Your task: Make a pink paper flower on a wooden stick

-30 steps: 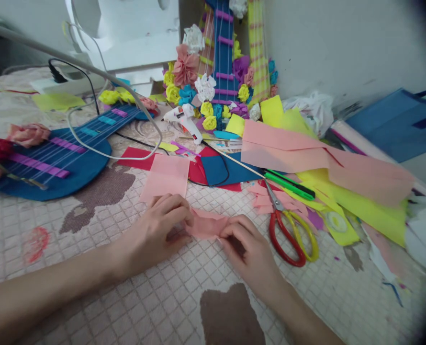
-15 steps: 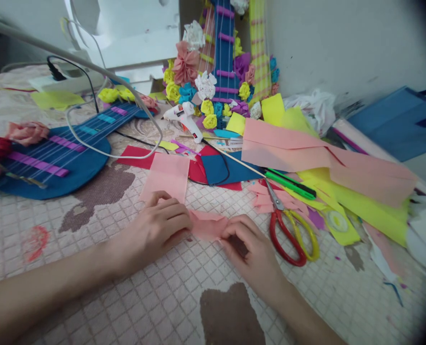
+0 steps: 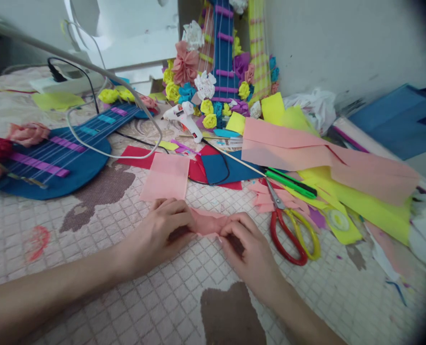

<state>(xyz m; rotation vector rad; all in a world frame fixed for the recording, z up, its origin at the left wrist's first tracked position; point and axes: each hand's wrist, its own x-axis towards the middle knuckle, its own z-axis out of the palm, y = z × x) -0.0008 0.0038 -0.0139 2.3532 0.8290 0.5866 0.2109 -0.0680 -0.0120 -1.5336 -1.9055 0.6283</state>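
Observation:
Between my two hands lies a small piece of pink crepe paper (image 3: 208,223), with a fold along its near edge. My left hand (image 3: 162,232) pinches its left end, fingertips pressed on the paper. At the right end, my right hand (image 3: 247,244) grips it between thumb and fingers. A flat pink paper square (image 3: 167,176) rests just beyond my left hand. To the right of my right hand lie scissors (image 3: 288,230) with one red and one yellow handle, their blades pointing away from me.
A white glue gun (image 3: 184,120) with a cord sits behind. On the left lies a blue paper guitar (image 3: 55,158) with paper roses. Green box cutter (image 3: 290,182), pink sheets (image 3: 328,158) and yellow paper (image 3: 378,211) cover the right. A pale cable (image 3: 146,103) loops over the left side.
My left hand has shifted slightly, its thumb drawing nearer the paper's lower edge. The pink piece looks narrower and more folded. My right hand keeps its grip.

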